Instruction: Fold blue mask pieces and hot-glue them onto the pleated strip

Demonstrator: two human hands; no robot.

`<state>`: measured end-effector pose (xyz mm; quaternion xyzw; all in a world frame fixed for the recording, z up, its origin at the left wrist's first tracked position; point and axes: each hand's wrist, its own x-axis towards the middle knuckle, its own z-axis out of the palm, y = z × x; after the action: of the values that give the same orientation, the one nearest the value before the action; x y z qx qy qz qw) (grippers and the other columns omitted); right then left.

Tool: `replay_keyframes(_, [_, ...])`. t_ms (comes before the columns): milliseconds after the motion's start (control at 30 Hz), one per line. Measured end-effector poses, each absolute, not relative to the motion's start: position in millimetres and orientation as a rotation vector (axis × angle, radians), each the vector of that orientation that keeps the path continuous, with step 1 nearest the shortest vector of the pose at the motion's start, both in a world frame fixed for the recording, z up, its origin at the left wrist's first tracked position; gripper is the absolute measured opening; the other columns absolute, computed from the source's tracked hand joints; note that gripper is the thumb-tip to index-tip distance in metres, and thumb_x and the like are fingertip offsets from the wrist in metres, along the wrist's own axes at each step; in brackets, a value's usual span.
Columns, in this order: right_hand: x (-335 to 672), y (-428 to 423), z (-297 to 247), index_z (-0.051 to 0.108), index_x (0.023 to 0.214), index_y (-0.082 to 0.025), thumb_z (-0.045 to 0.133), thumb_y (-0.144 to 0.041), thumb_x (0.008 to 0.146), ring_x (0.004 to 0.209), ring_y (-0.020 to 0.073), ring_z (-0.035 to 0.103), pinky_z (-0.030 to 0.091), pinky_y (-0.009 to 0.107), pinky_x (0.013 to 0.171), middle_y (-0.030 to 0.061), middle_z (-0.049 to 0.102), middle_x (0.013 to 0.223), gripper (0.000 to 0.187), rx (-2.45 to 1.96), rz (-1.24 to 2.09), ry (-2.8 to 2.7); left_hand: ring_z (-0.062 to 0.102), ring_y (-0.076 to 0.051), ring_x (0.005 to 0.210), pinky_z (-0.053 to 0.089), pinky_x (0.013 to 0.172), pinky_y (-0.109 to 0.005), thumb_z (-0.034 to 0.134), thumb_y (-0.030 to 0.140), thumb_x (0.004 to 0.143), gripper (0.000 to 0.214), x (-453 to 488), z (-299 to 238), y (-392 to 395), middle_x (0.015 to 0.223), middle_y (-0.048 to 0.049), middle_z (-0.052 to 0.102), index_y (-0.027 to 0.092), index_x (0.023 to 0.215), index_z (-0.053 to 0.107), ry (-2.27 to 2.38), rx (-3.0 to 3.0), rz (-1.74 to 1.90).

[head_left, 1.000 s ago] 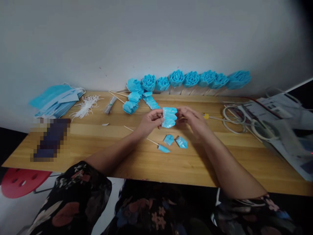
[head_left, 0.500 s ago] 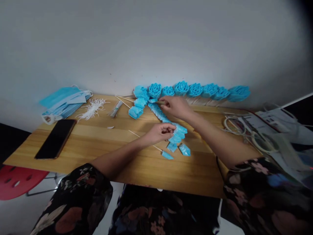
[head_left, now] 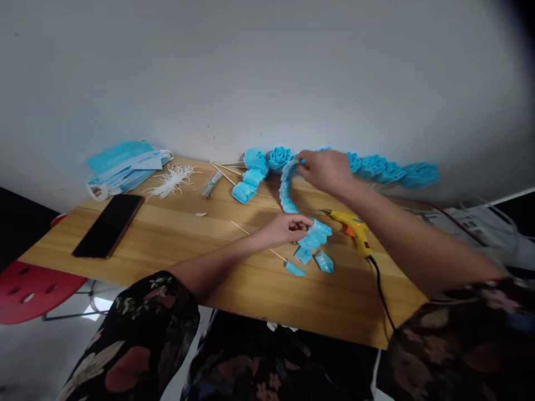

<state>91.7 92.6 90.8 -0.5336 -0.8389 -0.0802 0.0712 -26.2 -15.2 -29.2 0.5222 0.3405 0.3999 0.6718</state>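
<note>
My left hand [head_left: 291, 226] is closed in a pinch on a folded blue pleated piece [head_left: 316, 233] lying on the wooden table [head_left: 175, 245]. My right hand [head_left: 326, 169] is raised near the wall, its fingers closed on the top end of a long blue pleated strip [head_left: 285, 189] that curves down to the table. Two small blue folded bits [head_left: 314, 258] and a thin wooden stick with a blue tip [head_left: 273, 253] lie just in front of my left hand.
A row of blue fabric roses [head_left: 384, 167] lines the wall. A yellow glue gun [head_left: 353, 226] with a black cord lies right of my hands. A black phone [head_left: 109, 224], blue face masks [head_left: 123, 164] and white elastic loops [head_left: 171, 179] lie at the left. A red stool [head_left: 29, 289] stands below.
My right hand let go of the folded piece, reached to the wall and lifted the end of the pleated strip. My left hand lowered the folded piece to the table. The view shifted left.
</note>
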Motion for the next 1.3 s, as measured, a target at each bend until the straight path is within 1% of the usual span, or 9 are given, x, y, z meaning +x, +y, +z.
replay_keyframes(167, [115, 91, 170, 0.074, 0.126, -0.021, 0.055, -0.029, 0.099, 0.116, 0.0384, 0.069, 0.051, 0.054, 0.093, 0.0149, 0.078, 0.115, 0.033, -1.677, -0.392, -2.237, 0.054, -0.006, 0.063, 0.046, 0.059, -0.02, 0.077, 0.011, 0.077, 0.019, -33, -23, -13, 0.073, 0.0036, 0.06, 0.012, 0.095, 0.072, 0.781, 1.174, 0.936])
replay_keyframes(233, [117, 98, 185, 0.074, 0.126, -0.028, 0.053, -0.031, 0.1, 0.117, 0.0364, 0.068, 0.052, 0.053, 0.093, 0.0131, 0.078, 0.117, 0.034, -1.652, -0.447, -2.22, 0.056, -0.006, 0.062, 0.047, 0.059, -0.02, 0.078, 0.013, 0.077, 0.021, -37, -21, -12, 0.073, 0.004, 0.06, 0.013, 0.097, 0.072, 0.781, 1.143, 0.953])
replay_keyframes(267, [116, 102, 188, 0.074, 0.126, -0.026, 0.054, -0.03, 0.099, 0.117, 0.0373, 0.068, 0.053, 0.054, 0.092, 0.013, 0.078, 0.116, 0.034, -1.645, -0.462, -2.225, 0.057, -0.006, 0.062, 0.048, 0.059, -0.02, 0.078, 0.013, 0.077, 0.022, -39, -21, -11, 0.073, 0.004, 0.06, 0.013, 0.098, 0.071, 0.788, 1.119, 0.966])
replay_keyframes(400, [103, 122, 177, 0.076, 0.126, -0.016, 0.056, -0.023, 0.094, 0.112, 0.0353, 0.067, 0.05, 0.051, 0.089, 0.017, 0.077, 0.117, 0.038, -1.6, -0.443, -2.293, 0.059, -0.007, 0.06, 0.047, 0.059, -0.02, 0.079, 0.015, 0.078, 0.026, -45, -25, -7, 0.074, 0.0028, 0.064, 0.012, 0.103, 0.07, 0.881, 0.961, 1.043])
replay_keyframes(567, [79, 140, 155, 0.076, 0.122, -0.011, 0.057, -0.019, 0.093, 0.112, 0.0296, 0.064, 0.047, 0.045, 0.09, 0.0199, 0.074, 0.126, 0.036, -1.658, -0.364, -2.427, 0.061, -0.008, 0.059, 0.049, 0.06, -0.022, 0.081, 0.012, 0.075, 0.026, -47, -31, -4, 0.071, 0.0014, 0.066, 0.011, 0.098, 0.07, 0.921, 0.793, 1.027])
replay_keyframes(767, [65, 152, 142, 0.077, 0.114, -0.017, 0.071, -0.017, 0.084, 0.113, 0.0331, 0.066, 0.049, 0.046, 0.093, 0.0137, 0.075, 0.119, 0.03, -1.71, -0.301, -2.513, 0.06, -0.008, 0.057, 0.048, 0.058, -0.022, 0.076, 0.008, 0.079, 0.022, -42, -30, -6, 0.072, 0.0004, 0.067, 0.01, 0.1, 0.07, 0.897, 0.802, 0.989])
replay_keyframes(933, [71, 165, 135, 0.07, 0.124, -0.019, 0.072, -0.021, 0.084, 0.109, 0.0329, 0.066, 0.05, 0.049, 0.093, 0.0135, 0.073, 0.115, 0.04, -1.605, -0.269, -2.461, 0.059, -0.007, 0.055, 0.047, 0.057, -0.022, 0.08, 0.01, 0.076, 0.026, -39, -33, -5, 0.07, 0.0021, 0.066, 0.011, 0.099, 0.069, 0.886, 0.813, 0.982])
replay_keyframes(1133, [74, 181, 136, 0.075, 0.111, -0.024, 0.082, -0.034, 0.077, 0.1, 0.0312, 0.066, 0.052, 0.047, 0.086, 0.0072, 0.075, 0.091, 0.037, -1.526, -0.255, -2.42, 0.061, -0.009, 0.056, 0.047, 0.057, -0.022, 0.074, 0.007, 0.079, 0.023, -39, -36, -4, 0.071, 0.0012, 0.067, 0.011, 0.102, 0.069, 0.876, 0.822, 0.926])
replay_keyframes(1300, [69, 176, 140, 0.076, 0.107, -0.021, 0.079, -0.034, 0.079, 0.1, 0.0323, 0.068, 0.053, 0.046, 0.083, 0.0105, 0.076, 0.103, 0.031, -1.583, -0.361, -2.409, 0.06, -0.008, 0.057, 0.048, 0.058, -0.022, 0.077, 0.008, 0.077, 0.027, -37, -35, -4, 0.072, 0.0025, 0.066, 0.011, 0.103, 0.069, 0.819, 0.846, 0.851])
